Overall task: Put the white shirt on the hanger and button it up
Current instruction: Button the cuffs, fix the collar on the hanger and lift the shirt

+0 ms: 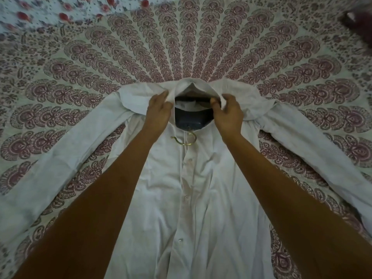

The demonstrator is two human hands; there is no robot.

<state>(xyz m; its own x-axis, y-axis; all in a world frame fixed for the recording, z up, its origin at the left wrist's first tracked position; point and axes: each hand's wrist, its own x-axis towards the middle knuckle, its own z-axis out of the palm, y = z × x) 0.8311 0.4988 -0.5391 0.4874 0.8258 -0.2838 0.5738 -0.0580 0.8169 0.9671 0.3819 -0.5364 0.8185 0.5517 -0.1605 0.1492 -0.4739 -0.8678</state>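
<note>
Head-worn wide-angle camera looks down, close above the white shirt [201,198]

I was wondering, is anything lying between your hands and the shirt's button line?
Yes: the brass hook of the hanger lies across the top of the placket, just below the neck opening. The left hand and right hand hold the collar directly.

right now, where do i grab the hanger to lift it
Take the hook: it lies bare on the shirt front, just nearer you than the hanger body, which the collar half covers. Come from the near side, between the forearms; the left hand and right hand hold the collar.
</note>
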